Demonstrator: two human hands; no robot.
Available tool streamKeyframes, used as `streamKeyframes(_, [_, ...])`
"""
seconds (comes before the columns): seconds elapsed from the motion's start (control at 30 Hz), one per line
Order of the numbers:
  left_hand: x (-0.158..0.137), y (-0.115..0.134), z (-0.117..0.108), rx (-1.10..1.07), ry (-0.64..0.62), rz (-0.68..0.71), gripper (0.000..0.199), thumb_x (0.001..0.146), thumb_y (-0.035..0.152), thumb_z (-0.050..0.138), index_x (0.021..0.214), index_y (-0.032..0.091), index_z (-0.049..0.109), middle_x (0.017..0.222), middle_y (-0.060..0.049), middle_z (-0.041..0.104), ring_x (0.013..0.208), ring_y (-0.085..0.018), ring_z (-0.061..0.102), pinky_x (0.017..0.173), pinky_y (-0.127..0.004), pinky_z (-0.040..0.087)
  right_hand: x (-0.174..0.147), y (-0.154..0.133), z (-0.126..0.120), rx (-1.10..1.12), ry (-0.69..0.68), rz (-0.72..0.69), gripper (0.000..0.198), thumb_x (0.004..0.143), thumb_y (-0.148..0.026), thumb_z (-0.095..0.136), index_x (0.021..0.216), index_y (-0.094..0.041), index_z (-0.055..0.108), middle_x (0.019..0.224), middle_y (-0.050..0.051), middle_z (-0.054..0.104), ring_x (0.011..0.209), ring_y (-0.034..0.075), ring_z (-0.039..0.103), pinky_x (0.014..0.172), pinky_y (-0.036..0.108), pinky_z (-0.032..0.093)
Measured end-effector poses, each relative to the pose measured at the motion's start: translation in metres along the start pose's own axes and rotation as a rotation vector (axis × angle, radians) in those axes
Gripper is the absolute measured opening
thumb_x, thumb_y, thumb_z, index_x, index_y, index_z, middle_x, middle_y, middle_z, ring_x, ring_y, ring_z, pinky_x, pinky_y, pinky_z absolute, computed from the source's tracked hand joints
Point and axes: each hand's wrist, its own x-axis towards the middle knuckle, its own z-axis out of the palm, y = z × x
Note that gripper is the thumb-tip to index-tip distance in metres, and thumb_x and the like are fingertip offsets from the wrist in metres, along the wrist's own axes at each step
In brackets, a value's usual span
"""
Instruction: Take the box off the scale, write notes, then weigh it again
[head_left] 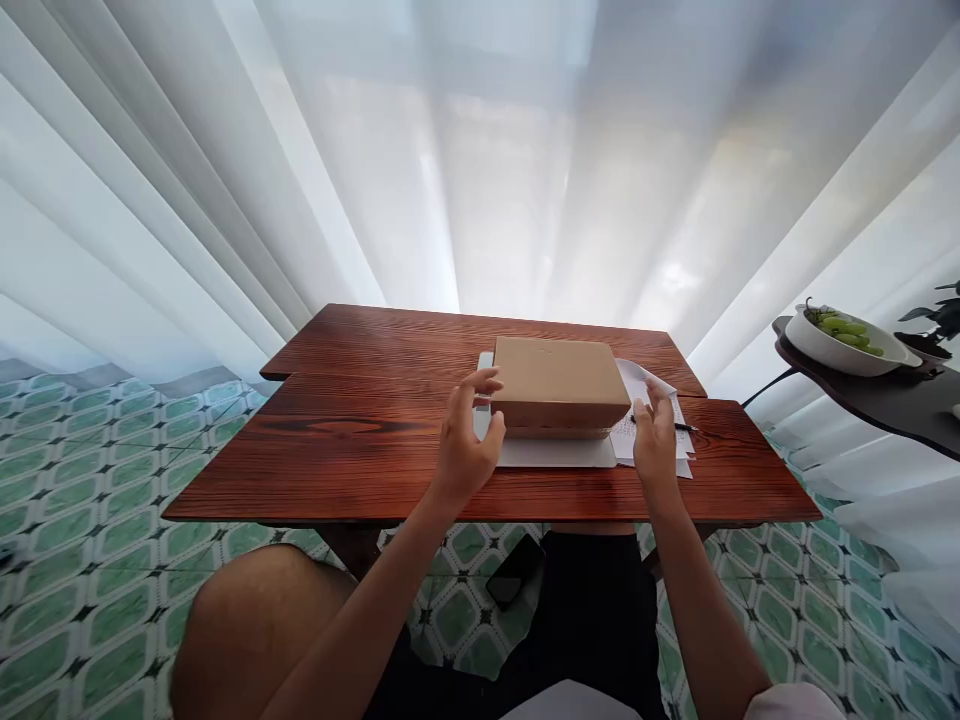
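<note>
A brown cardboard box [559, 372] lies shut on a flat white sheet or board [555, 454] on the wooden table. At the box's left end is my left hand [466, 440], fingers apart and curved toward it. My right hand [654, 435] is just off the right end, over some papers, with its fingers apart too. Neither hand grips anything that I can see. Under and beside the right hand lie written papers [684, 467] and a dark pen [684, 427], partly covered by that hand.
The reddish wooden table [322, 450] has its front edge before my knees. A dark side shelf [847, 385] at right holds a white bowl [847, 345] of green fruit [844, 328]. A dark phone [514, 572] lies low between my legs. White curtains [487, 180] hang behind.
</note>
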Motion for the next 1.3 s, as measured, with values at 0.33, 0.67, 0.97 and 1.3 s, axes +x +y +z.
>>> streamKeyframes(0.33, [0.008,-0.040,0.009,0.016,-0.097,-0.486,0.076,0.099,0.056,0.045,0.161,0.016,0.031,0.163,-0.014,0.037,0.150,-0.028,0.037,0.124,-0.048,0.034,0.001,0.023,0.008,0.136,-0.141,0.329,0.084,0.090,-0.068,0.052,0.162,-0.027,0.033,0.170,0.002,0.032,0.158,0.023,0.028,0.131,0.041,0.024])
streamKeyframes(0.67, [0.001,-0.026,0.019,0.065,-0.244,-0.548,0.076,0.099,0.066,0.033,0.160,0.020,0.031,0.168,-0.013,0.027,0.158,-0.030,0.021,0.128,-0.052,0.020,-0.002,0.037,0.011,0.056,-0.202,0.348,0.084,0.090,-0.080,0.046,0.155,-0.026,0.048,0.164,0.004,0.042,0.156,0.026,0.034,0.131,0.041,0.026])
streamKeyframes(0.97, [0.002,-0.026,0.020,0.015,-0.230,-0.513,0.067,0.102,0.062,0.032,0.155,0.021,0.038,0.166,-0.014,0.030,0.157,-0.029,0.024,0.128,-0.050,0.023,-0.001,0.038,0.014,0.045,-0.141,0.325,0.079,0.090,-0.077,0.048,0.148,-0.025,0.056,0.153,0.007,0.057,0.151,0.027,0.042,0.127,0.044,0.031])
streamKeyframes(1.3, [-0.002,-0.028,0.025,-0.038,-0.229,-0.531,0.075,0.102,0.064,0.032,0.164,0.022,0.023,0.167,-0.012,0.031,0.154,-0.030,0.031,0.126,-0.049,0.029,-0.004,0.035,0.016,0.049,-0.080,0.286,0.079,0.092,-0.075,0.045,0.152,-0.024,0.050,0.158,0.007,0.050,0.152,0.028,0.039,0.128,0.047,0.030])
